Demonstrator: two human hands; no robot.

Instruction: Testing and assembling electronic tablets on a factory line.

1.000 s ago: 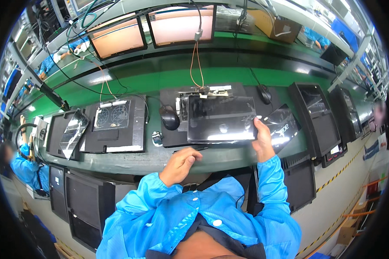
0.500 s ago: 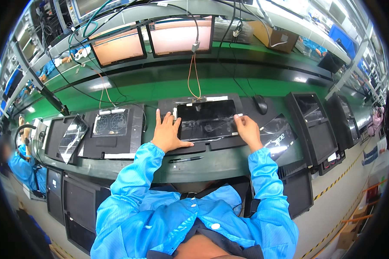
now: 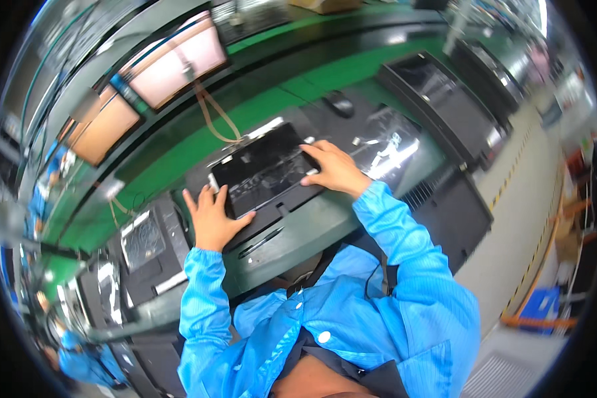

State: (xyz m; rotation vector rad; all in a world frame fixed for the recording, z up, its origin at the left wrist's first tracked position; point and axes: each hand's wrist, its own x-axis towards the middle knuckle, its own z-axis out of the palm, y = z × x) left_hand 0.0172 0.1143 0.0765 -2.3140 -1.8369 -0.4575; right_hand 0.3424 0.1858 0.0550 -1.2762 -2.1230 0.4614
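Note:
A dark, glossy display panel (image 3: 272, 166) lies on a black fixture (image 3: 272, 219) at the bench's near edge, tilted in view. My left hand (image 3: 212, 222) is at its left end, fingers spread, the thumb stretched along the near side. At the other end, my right hand (image 3: 338, 166) touches the right edge, index finger and thumb wide apart. Neither hand is closed round the panel. A black pen (image 3: 262, 242) lies on the bench just in front of the fixture.
Right of the panel are a shiny film-covered sheet (image 3: 388, 146) and a black mouse (image 3: 339, 103). Black trays (image 3: 444, 99) stand farther right. To the left sits another fixture with a film-covered panel (image 3: 142, 237). A looped cable (image 3: 212, 123) hangs behind, before a lit monitor (image 3: 179, 63).
The whole view has turned and blurred, so the bench now slants up to the right. My right hand has gone from a pinch at the panel's right edge to spread fingers. My left hand stays spread.

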